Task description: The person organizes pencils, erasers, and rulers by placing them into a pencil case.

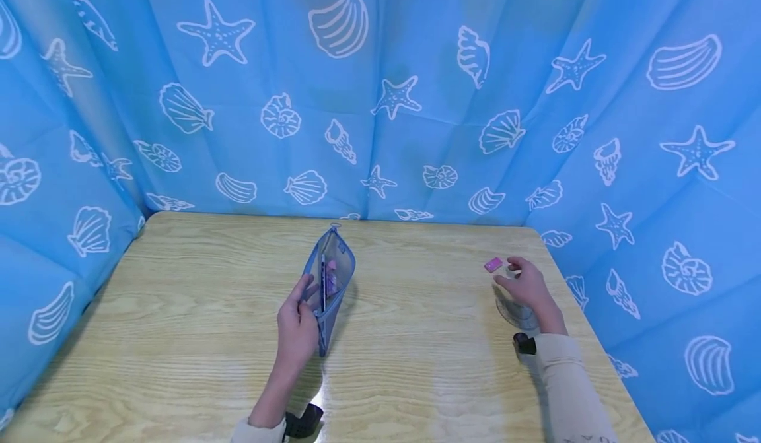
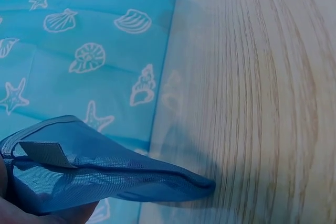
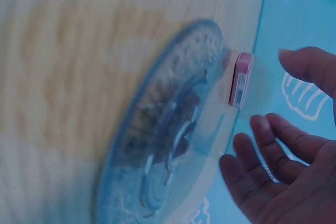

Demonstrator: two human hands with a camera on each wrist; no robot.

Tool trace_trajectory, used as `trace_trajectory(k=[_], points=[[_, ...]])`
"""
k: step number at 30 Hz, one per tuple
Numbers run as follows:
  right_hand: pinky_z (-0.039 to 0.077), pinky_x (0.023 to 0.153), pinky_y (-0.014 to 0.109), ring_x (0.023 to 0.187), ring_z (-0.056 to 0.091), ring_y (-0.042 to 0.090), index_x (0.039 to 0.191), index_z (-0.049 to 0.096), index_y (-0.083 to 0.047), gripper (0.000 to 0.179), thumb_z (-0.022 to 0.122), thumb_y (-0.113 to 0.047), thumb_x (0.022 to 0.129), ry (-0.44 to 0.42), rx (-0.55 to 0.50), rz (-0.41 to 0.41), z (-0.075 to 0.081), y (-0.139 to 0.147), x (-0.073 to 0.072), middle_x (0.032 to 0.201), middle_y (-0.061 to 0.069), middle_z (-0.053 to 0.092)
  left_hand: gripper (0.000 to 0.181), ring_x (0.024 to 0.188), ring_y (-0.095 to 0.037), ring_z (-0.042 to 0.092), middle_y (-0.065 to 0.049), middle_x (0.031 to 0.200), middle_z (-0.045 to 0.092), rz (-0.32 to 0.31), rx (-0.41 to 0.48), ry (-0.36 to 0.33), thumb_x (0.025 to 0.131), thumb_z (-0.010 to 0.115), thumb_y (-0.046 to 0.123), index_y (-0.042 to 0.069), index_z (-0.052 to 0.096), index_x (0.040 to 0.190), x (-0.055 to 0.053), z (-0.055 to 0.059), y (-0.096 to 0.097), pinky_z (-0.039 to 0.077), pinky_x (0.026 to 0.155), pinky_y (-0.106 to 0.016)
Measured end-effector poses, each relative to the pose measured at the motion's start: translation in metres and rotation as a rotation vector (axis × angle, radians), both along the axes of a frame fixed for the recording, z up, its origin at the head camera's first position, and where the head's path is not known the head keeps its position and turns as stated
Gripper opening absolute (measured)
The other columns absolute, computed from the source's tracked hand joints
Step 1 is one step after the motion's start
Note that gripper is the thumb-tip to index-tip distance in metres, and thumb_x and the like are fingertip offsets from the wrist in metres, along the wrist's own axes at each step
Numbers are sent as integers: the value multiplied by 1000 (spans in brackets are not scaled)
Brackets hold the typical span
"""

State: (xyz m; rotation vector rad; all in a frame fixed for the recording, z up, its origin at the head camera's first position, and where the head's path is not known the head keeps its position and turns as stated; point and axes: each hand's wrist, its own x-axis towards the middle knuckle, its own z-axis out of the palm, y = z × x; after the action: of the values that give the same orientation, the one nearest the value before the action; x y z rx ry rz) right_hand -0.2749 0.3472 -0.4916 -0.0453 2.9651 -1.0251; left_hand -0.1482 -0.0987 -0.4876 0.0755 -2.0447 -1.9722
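Note:
My left hand [image 1: 298,327] grips the near end of a blue mesh zip pouch [image 1: 329,324], thumb on one side and fingers on the other. The pouch gapes at the top, showing a dark flat item [image 1: 324,284] and some pink and purple pieces [image 1: 331,278]. On the right, my right hand [image 1: 529,288] hovers with thumb and fingers spread, nothing between them. Just beyond its fingertips lies a small pink block [image 1: 493,265], with a barcode visible in the right wrist view. Partly hidden beneath that hand is a clear glass dish [image 1: 510,311].
The wooden table [image 1: 416,337] has its far edge against a blue curtain [image 1: 410,146] printed with shells and starfish. More curtain hangs along both sides. Dark wrist cameras sit at both cuffs.

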Motion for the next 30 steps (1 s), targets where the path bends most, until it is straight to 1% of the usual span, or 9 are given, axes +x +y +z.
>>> trace_trajectory(k=[6, 9, 13, 15, 22, 24, 30], points=[[47, 102, 62, 125, 49, 55, 147, 34, 19, 75, 69, -22, 95, -103, 63, 4, 1, 8, -8, 139, 42, 47, 54, 130, -48, 54, -29, 151, 45, -6, 2, -8, 98, 25, -10, -12, 34, 152, 1, 0, -3, 50, 106, -50], [47, 104, 62, 126, 49, 54, 144, 38, 20, 76, 71, -24, 92, -130, 69, 10, 1, 9, -13, 138, 41, 48, 54, 129, -48, 55, -30, 151, 45, -6, 4, 1, 98, 25, -10, -12, 33, 152, 0, 0, -4, 50, 106, -49], [46, 107, 62, 126, 50, 52, 141, 43, 18, 76, 74, -28, 89, -170, 77, -3, -2, 7, -17, 138, 40, 50, 54, 129, -48, 55, -31, 150, 46, -3, 4, 9, 98, 26, -11, -13, 34, 151, 0, 0, -5, 50, 105, -49], [45, 108, 61, 127, 50, 51, 142, 43, 17, 77, 74, -29, 90, -189, 82, -12, -3, 7, -18, 139, 38, 50, 53, 130, -48, 55, -31, 150, 46, -3, 5, 10, 98, 26, -12, -13, 35, 150, 0, -1, -4, 50, 105, -49], [46, 107, 61, 122, 51, 46, 144, 41, 15, 77, 74, -30, 90, -189, 57, -20, -5, 6, -21, 136, 36, 50, 54, 131, -48, 54, -30, 151, 45, -15, 6, 7, 98, 26, -11, -13, 34, 151, 2, -3, -5, 50, 106, -48], [47, 104, 60, 118, 51, 44, 143, 44, 14, 75, 75, -30, 91, -185, 53, -16, -6, 6, -23, 133, 34, 51, 54, 131, -47, 54, -29, 151, 45, -16, 8, 10, 98, 26, -11, -13, 34, 151, 2, -2, -5, 49, 106, -47], [50, 99, 57, 113, 51, 42, 136, 52, 9, 64, 74, -32, 92, -165, 43, -14, -9, 7, -27, 130, 32, 52, 54, 132, -46, 54, -30, 152, 45, -15, -2, 16, 98, 27, -12, -13, 34, 151, 2, -1, -5, 50, 106, -47]])
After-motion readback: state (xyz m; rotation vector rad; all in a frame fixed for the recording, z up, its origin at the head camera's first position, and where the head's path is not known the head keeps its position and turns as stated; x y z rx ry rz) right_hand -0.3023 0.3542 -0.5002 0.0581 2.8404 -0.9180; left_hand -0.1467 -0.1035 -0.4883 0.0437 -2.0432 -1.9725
